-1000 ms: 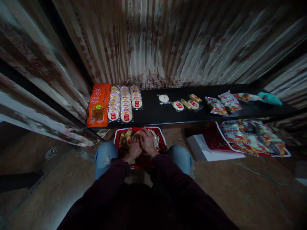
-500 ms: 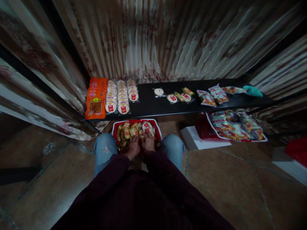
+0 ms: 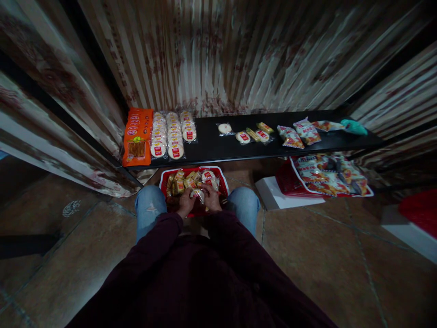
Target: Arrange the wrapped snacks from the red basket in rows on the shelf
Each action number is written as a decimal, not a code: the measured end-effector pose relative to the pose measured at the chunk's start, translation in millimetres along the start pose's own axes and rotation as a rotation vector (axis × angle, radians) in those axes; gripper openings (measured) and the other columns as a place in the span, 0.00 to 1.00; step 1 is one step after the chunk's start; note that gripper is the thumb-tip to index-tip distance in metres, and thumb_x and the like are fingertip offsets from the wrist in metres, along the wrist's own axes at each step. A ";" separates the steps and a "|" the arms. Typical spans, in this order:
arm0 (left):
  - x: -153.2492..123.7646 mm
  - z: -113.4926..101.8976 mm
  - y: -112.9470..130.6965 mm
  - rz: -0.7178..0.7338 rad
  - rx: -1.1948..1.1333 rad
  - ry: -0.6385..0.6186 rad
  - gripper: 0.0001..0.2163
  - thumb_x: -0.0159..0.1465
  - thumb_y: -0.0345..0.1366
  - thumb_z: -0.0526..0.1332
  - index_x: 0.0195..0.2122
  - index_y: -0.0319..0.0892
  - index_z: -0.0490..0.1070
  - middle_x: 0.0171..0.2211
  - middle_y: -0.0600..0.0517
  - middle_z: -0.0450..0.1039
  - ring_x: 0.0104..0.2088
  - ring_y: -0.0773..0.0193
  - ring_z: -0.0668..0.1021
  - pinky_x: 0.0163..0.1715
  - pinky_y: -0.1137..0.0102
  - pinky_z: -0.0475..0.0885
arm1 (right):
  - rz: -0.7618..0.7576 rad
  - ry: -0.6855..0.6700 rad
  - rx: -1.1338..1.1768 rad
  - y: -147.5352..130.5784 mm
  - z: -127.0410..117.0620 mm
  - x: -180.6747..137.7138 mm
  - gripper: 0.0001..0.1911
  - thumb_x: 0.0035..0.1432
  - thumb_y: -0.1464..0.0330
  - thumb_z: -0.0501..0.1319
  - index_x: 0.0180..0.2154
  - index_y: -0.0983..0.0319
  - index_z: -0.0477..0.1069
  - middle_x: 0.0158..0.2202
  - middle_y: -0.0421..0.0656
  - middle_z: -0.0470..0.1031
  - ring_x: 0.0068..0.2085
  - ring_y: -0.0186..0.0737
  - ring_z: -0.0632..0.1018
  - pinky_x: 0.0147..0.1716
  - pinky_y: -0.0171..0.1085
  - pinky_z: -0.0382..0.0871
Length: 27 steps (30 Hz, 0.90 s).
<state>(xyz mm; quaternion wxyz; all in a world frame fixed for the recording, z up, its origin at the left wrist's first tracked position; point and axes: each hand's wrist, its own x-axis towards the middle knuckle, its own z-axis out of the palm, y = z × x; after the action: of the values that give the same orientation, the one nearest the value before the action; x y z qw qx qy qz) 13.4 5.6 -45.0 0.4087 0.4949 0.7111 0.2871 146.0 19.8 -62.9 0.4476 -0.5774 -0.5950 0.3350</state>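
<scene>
Between my knees stands a red basket with a white rim (image 3: 223,178), holding several wrapped snacks (image 3: 179,182), some yellow and slim, some round and white. Over its near part, my left hand (image 3: 186,202) and my right hand (image 3: 212,198) hold one round wrapped rice cracker (image 3: 197,196) between them. The fingers of both hands are closed on its wrapper from either side. On the black shelf ahead, rows of similar wrapped crackers (image 3: 175,136) lie overlapped, beside an orange snack packet (image 3: 138,136).
Further right on the shelf (image 3: 208,148) lie a single cracker (image 3: 225,129), a few mixed snacks (image 3: 254,134), chip bags (image 3: 298,133) and a teal bag (image 3: 354,127). Below stands a second red basket (image 3: 287,180) of bags by a white box (image 3: 273,193). A curtain (image 3: 218,54) hangs behind.
My hands, lying among the basket's snacks before, now have a round wrapped cracker held up between them. The view has shifted slightly.
</scene>
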 end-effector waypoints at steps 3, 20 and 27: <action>5.0 -1.6 -1.6 -0.112 -0.192 0.030 0.17 0.52 0.28 0.67 0.44 0.41 0.72 0.36 0.50 0.78 0.40 0.62 0.78 0.45 0.66 0.71 | 0.043 0.010 0.111 2.1 1.4 1.0 0.12 0.56 0.68 0.56 0.39 0.61 0.76 0.42 0.46 0.78 0.48 0.41 0.76 0.55 0.46 0.66; 4.0 -13.4 19.5 -0.230 -0.631 0.084 0.10 0.52 0.23 0.59 0.35 0.37 0.75 0.31 0.50 0.78 0.32 0.66 0.78 0.37 0.70 0.73 | 0.180 -0.022 0.189 -11.1 -4.4 -13.5 0.19 0.56 0.60 0.58 0.48 0.60 0.72 0.41 0.45 0.78 0.42 0.42 0.78 0.43 0.43 0.74; 0.0 -19.2 24.8 -0.251 -0.682 0.079 0.09 0.51 0.26 0.62 0.33 0.38 0.76 0.28 0.51 0.77 0.32 0.64 0.78 0.38 0.68 0.73 | 0.303 -0.049 0.358 -17.1 -4.4 -14.3 0.22 0.51 0.59 0.61 0.47 0.61 0.73 0.36 0.42 0.79 0.36 0.40 0.78 0.37 0.40 0.76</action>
<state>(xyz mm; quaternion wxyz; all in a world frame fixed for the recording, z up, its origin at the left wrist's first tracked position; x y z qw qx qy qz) 8.4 14.1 -15.2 0.5545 0.2276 0.6449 0.4741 142.4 3.3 -47.7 0.4729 -0.5630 -0.4435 0.5125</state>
